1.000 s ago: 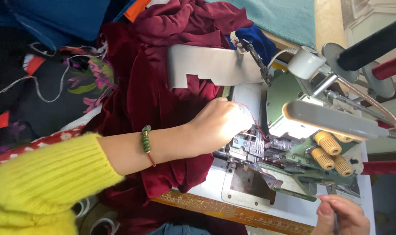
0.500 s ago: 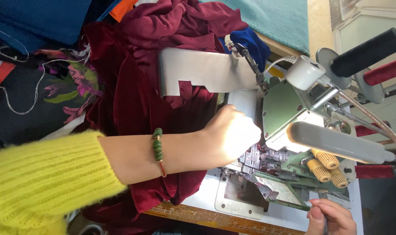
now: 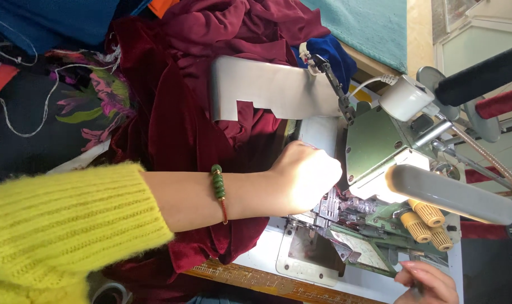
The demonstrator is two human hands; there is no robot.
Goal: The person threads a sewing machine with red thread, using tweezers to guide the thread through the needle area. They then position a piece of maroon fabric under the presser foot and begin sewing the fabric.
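Fabric: dark red velvet cloth point(image 3: 182, 112), crumpled, filled upper centre, running under machine.
Machine: green-grey sewing machine point(image 3: 374, 152) at right.
Left hand point(image 3: 303, 177): curled at needle area; grip hidden.
Right hand point(image 3: 427, 284): bottom right, fingers bent; hold unclear.

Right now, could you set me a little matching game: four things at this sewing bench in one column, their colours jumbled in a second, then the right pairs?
Things:
1. sleeve
2. bracelet
3. velvet cloth
4. knobs

Colours:
A. dark red
B. bright yellow-green
C. green beads on a red cord
D. dull yellow

Pairs: 1-B, 2-C, 3-A, 4-D.

The bracelet sits on the wrist of the left hand, which reaches to the needle area of the sewing machine. The right hand is at the bottom edge.
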